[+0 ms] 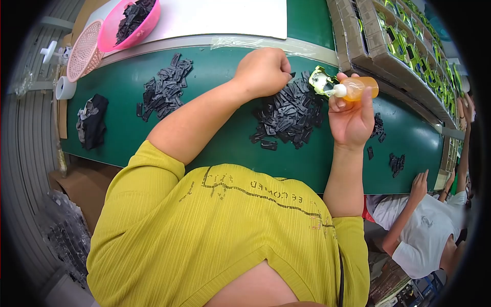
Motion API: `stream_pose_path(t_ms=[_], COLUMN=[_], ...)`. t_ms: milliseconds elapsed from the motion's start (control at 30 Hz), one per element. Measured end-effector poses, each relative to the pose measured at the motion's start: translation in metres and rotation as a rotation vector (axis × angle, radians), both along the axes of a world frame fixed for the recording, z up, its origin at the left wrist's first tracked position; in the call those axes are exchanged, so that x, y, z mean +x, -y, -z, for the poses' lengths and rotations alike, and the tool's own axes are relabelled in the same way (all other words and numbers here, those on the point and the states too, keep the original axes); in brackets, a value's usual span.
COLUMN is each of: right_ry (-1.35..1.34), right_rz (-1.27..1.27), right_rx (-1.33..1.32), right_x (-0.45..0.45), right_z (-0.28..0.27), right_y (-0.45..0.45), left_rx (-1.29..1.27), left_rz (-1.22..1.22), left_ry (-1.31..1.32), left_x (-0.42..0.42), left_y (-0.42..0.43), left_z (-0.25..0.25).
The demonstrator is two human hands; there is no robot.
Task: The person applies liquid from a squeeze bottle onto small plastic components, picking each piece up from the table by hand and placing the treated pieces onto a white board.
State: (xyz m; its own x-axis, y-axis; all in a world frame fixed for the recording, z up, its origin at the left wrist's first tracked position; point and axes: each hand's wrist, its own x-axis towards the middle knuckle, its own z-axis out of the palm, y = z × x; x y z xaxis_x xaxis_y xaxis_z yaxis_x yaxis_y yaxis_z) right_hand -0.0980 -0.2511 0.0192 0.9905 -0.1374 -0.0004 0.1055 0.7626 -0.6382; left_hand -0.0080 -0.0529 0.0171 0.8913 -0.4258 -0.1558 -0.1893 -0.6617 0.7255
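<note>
My left hand (264,71) is closed at the upper edge of a heap of small black parts (289,115). A bit of black shows by its fingertips, but what they pinch is too hidden to tell. To the right of the heap, my right hand (353,120) holds a small bottle of orange liquid (364,88), tilted on its side, with its white tip pointing left. Against that tip, at the same hand's fingers, is a shiny green and whitish part (320,81). The two hands are apart.
More black parts (169,84) lie left on the green table (215,123), beside a dark cloth (92,123). A pink bowl (153,23) and basket (84,51) stand upper left. Boxes of green parts (409,56) line the right. A person in white (422,235) is lower right.
</note>
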Motion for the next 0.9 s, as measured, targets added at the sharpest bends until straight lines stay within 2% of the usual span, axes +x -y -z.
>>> stream_pose_path(t_ms=[67,167,300,433,633,900], right_ry=[0.013,0.078,0.154,0.166,0.158,0.133], right_rz=[0.071,0.17,0.332,0.414,0.387,0.402], right_rx=[-0.124,-0.314,-0.627,-0.727,-0.851,-0.864], right_x=[0.001,0.003,0.005,0.01,0.014,0.015], right_z=[-0.001,0.0,0.008,0.007,0.007,0.009], right_y=[-0.006,-0.015,-0.024,-0.031,-0.039,-0.04], left_rx=[-0.259,-0.525,-0.562,-0.56,-0.528,-0.527], left_rz=[-0.033,-0.015,0.049,0.085,0.078,0.09], left_ry=[-0.052,-0.429,-0.53,-0.569,-0.568,-0.562], left_x=[0.001,0.004,0.007,0.009,0.008,0.007], left_y=[-0.006,-0.008,-0.006,-0.007,-0.005,-0.006], left_z=[0.012,0.003,0.009,0.008,0.006,0.007])
